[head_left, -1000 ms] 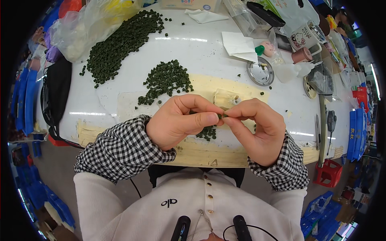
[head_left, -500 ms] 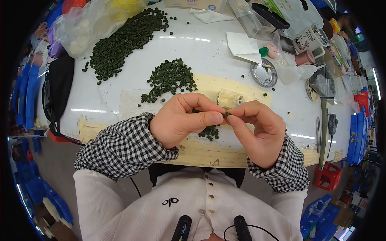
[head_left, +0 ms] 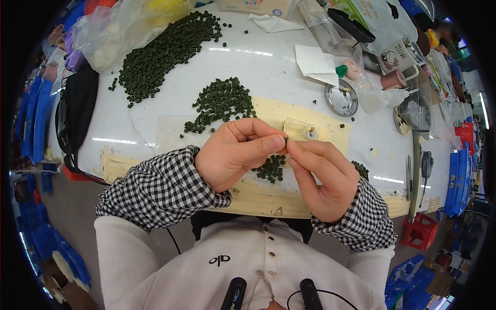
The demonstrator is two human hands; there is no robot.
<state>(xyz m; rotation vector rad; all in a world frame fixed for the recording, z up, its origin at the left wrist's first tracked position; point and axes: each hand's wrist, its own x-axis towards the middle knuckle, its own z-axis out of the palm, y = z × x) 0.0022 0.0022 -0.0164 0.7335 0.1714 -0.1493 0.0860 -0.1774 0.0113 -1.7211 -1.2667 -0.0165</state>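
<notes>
My left hand is closed, thumb and forefinger pinching a small dark green part that is mostly hidden. My right hand meets it there, its thumb and forefinger pressed together at the same part; whether it holds a separate piece is hidden. Below the fingertips lies a small heap of dark green parts. More of them show beside my right wrist, in another little heap. Beyond my left hand spreads a middle-sized pile. A pale yellow block sits just past my fingertips.
A large pile of green parts covers the far left, next to a clear plastic bag. At the right stand a round metal lid, white tissue, a mug and a pink spool. Tweezers lie near the right edge.
My right hand has moved slightly left and its fingers have straightened against my left fingertips. The green part between them is now more covered. The heap beside my right wrist has come into view.
</notes>
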